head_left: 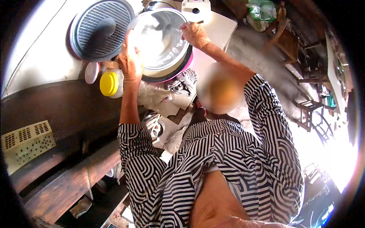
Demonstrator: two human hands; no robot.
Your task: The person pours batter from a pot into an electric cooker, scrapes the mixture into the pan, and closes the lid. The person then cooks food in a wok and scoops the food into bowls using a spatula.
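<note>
Striped black-and-white sleeves and shirtfront (224, 155) fill the space nearest the camera, below the grip. Beyond them, the right hand (195, 35) pinches the near-right rim of a silvery bowl (161, 40), fingertips together on it; the left hand (131, 59) lies along the opposite side, though whether its fingers are clamped or merely steadying I cannot tell. Between the hands, the bowl sits over a pink, dark-rimmed pot (185, 65).

The likeliest trouble is a tilt: that small right-hand pinch could slip on smooth rim, dropping one side and spilling whatever pale stuff is inside, which glare partly hides. A sideways swing of the left forearm might knock the yellow-lidded jar (109, 83) just beside it; the patterned cloth (184, 83) bunched below the grip could snag.

Left of the left hand, a ribbed gray lid (102, 28) rests on the glaring white tabletop (42, 53). Farther down that side are a rough timber beam (76, 178) and a perforated cream basket (30, 142). Well out past the right hand, a wooden stool (310, 108) stands on gray floor, a green plastic bag (262, 10) above it.
</note>
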